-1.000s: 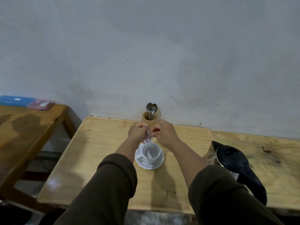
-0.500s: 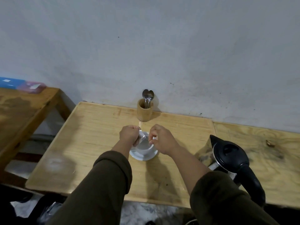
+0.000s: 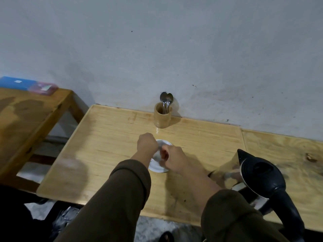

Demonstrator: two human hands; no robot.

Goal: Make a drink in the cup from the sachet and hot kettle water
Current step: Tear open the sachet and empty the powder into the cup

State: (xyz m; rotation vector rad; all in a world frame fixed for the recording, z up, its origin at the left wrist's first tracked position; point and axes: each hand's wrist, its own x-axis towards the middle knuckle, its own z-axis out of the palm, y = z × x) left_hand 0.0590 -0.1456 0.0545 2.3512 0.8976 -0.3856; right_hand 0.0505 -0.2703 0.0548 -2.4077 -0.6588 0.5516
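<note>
A white cup on a white saucer stands mid-table, mostly hidden behind my hands. My left hand is closed above the cup's left rim and my right hand is closed over its right side. Both pinch a small pale sachet between them, just above the cup; it is blurred and mostly hidden. A steel kettle with a black lid and handle stands at the right, apart from my hands.
A wooden holder with spoons stands at the wall behind the cup. The wooden table ends at the left, with a gap to a second table bearing blue and pink boxes.
My hands have come down and toward me from in front of the spoon holder to just over the cup, still together on the sachet. The view has shifted.
</note>
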